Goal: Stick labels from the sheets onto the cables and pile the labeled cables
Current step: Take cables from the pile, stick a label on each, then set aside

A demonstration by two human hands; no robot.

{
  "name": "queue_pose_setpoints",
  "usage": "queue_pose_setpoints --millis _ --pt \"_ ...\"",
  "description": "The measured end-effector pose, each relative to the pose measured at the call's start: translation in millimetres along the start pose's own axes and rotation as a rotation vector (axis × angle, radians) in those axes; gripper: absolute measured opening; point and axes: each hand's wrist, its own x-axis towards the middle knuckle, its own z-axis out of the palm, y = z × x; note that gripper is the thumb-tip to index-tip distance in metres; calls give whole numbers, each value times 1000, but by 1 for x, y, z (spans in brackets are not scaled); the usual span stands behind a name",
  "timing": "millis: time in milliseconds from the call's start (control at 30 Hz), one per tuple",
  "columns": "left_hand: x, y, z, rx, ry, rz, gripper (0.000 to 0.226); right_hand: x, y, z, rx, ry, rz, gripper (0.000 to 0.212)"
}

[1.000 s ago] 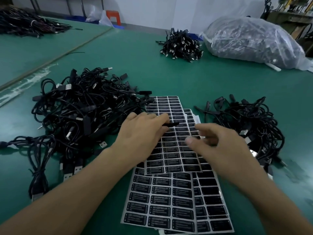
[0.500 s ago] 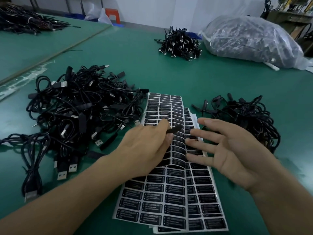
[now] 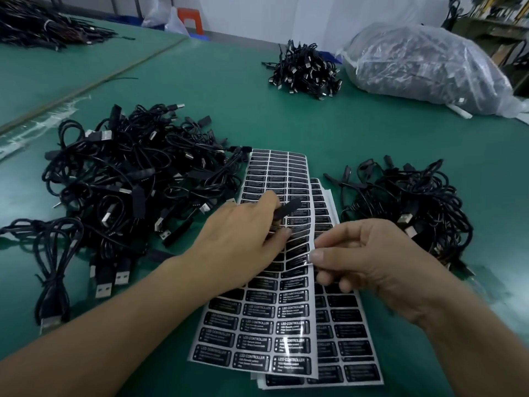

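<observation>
The left hand [image 3: 237,242] is over the white sheets of glossy black labels [image 3: 350,342]. Its fingers are curled and pinch a flat black cable end [image 3: 287,211]. The right hand [image 3: 372,262] pinches the right edge of the top sheet [image 3: 257,325] between thumb and index finger; its other fingers are curled. A big pile of black cables [image 3: 128,181] lies to the left of the sheets and a smaller pile [image 3: 406,204] to the right, both on the green table [image 3: 286,116].

Green table [image 3: 286,121] — cable heaps [image 3: 128,179], label sheets [image 3: 274,325], clear plastic bag [image 3: 423,61]
</observation>
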Motion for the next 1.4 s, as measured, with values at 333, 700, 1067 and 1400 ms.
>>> queue_pose_setpoints --millis 333,700,1067,1400 --pt "-6 11 -10 -283 77 -43 43 -1 -1 6 -190 18 16 19" --pt "-12 19 -16 -479 45 58 54 5 6 9 -140 83 -36 27" --pt "-11 19 -13 -575 13 -49 47 6 10 8 -208 60 -121 28" --pt "-8 15 -8 -617 43 -150 43 6 10 10 -219 85 -134 25"
